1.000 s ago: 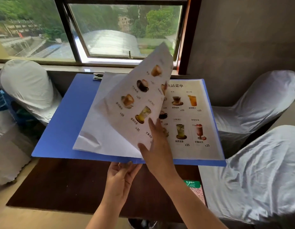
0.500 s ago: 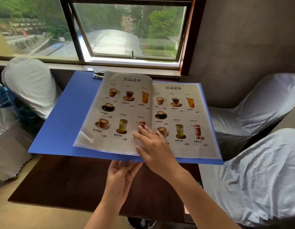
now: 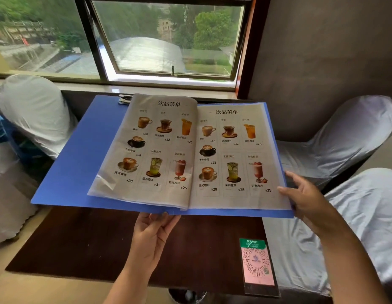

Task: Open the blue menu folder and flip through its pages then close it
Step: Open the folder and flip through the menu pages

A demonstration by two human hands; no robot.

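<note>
The blue menu folder (image 3: 81, 154) lies open, held up above a dark wooden table. Two drink-menu pages face up: a left page (image 3: 151, 150) resting on a stack of turned sheets, and a right page (image 3: 236, 154) flat on the back cover. My left hand (image 3: 154, 233) supports the folder from below at its near edge, close to the spine, fingers tucked under the cover. My right hand (image 3: 304, 198) is at the lower right corner of the folder, fingers spread and touching the outer edge of the right page and cover.
The dark table (image 3: 92, 244) carries a pink QR-code card (image 3: 256, 264) near its right edge. White-covered chairs stand at the left (image 3: 35, 113) and at the right (image 3: 344, 137). A window (image 3: 168, 40) and sill are right behind the folder.
The page my right hand held up has been laid flat on the left stack. My right hand then slid from the middle to the folder's lower right corner.
</note>
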